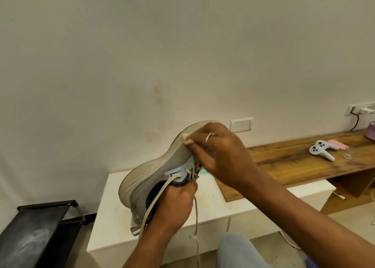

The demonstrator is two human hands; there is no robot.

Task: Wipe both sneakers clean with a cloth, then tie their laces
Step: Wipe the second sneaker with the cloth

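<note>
At the far left, low down, we see a black metal rack (38, 233) on the floor. Just right of it stands a low white cabinet (113, 227).

Held in the air above the cabinet is a grey sneaker (154, 178) with pale blue trim. It is tipped so that its worn off-white sole faces up and to the left, with the heel low and the toe high. The left hand (174, 202) grips it from below, fingers curled round the collar beside the tongue. Its beige laces (196, 217) are untied: one crosses the heel side, and another hangs past the wrist.

Further right, the right hand (221, 152), wearing a ring (209, 136), reaches over the toe end. Its fingers pinch a small pale cloth (187, 138) and press it against the sole's edge. Most of the cloth is hidden under the fingers.

Beyond the hand, a wooden tabletop (294, 162) runs off to the right, its near corner over the cabinet. On it lie two pale game controllers (322, 150), with a flat pink item (337, 144) just behind them. At the far right edge we see a wall socket (360, 109) with a black cable.

At the bottom is a knee (239, 251) in light blue jeans.
</note>
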